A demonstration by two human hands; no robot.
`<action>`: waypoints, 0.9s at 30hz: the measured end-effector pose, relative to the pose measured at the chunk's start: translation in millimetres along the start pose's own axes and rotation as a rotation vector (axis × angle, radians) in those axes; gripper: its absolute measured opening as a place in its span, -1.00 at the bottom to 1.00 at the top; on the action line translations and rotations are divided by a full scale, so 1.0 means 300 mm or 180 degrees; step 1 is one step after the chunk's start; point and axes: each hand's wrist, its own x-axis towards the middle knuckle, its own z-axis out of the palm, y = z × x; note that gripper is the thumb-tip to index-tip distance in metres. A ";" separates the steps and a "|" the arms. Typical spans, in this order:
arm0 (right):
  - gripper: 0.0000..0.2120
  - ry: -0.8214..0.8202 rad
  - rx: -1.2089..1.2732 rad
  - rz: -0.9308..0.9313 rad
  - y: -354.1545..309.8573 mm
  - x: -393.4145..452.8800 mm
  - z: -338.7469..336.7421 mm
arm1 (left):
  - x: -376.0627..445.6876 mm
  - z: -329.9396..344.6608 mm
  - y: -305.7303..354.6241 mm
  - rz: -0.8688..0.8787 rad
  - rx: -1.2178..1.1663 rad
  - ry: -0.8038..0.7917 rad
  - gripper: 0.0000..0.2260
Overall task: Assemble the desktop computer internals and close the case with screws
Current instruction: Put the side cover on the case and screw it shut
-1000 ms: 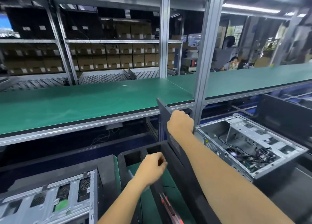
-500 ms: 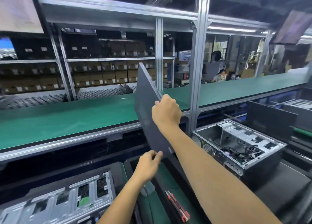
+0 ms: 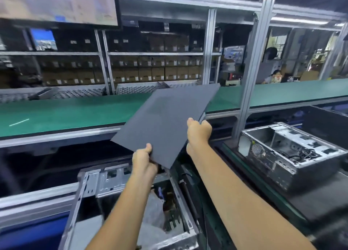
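A flat dark grey side panel [image 3: 165,123] is held in the air, tilted, its broad face towards me, over the green bench. My left hand [image 3: 144,160] grips its near bottom corner. My right hand [image 3: 199,132] grips its right edge. Below my arms lies an open silver computer case [image 3: 105,180] on its side, with boards and a plastic bag inside; my forearms hide part of it.
A second open computer case [image 3: 288,151] lies at the right on a dark mat. An aluminium post [image 3: 250,83] stands between the panel and that case. The green bench shelf [image 3: 62,114] runs across behind. A person sits far back right.
The panel has come up out of the slot beside the case and turned from edge-on to nearly flat, and my left hand has taken hold of its lower corner.
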 end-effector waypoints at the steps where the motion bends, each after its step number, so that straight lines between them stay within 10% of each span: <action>1: -0.78 -0.0160 0.0032 0.0161 0.030 -0.034 -0.007 | -0.010 -0.044 0.032 0.0047 0.0059 0.0082 -0.71; 9: -0.80 -0.0445 -0.0213 0.1225 0.203 -0.118 -0.180 | -0.220 -0.392 0.140 0.0681 0.0659 0.0549 -0.63; 14: -0.37 -0.0403 -0.1837 0.1023 0.282 -0.102 -0.269 | -0.343 -0.600 0.185 0.0681 0.1415 0.0669 -0.72; 21: -0.67 -0.1323 -0.3360 0.0275 0.387 -0.213 -0.343 | -0.399 -0.743 0.257 0.0358 0.2048 0.0672 -0.82; 27: -0.67 -0.0852 -0.3698 -0.0243 0.433 -0.308 -0.357 | -0.355 -0.797 0.315 0.0268 0.2522 0.0826 -0.88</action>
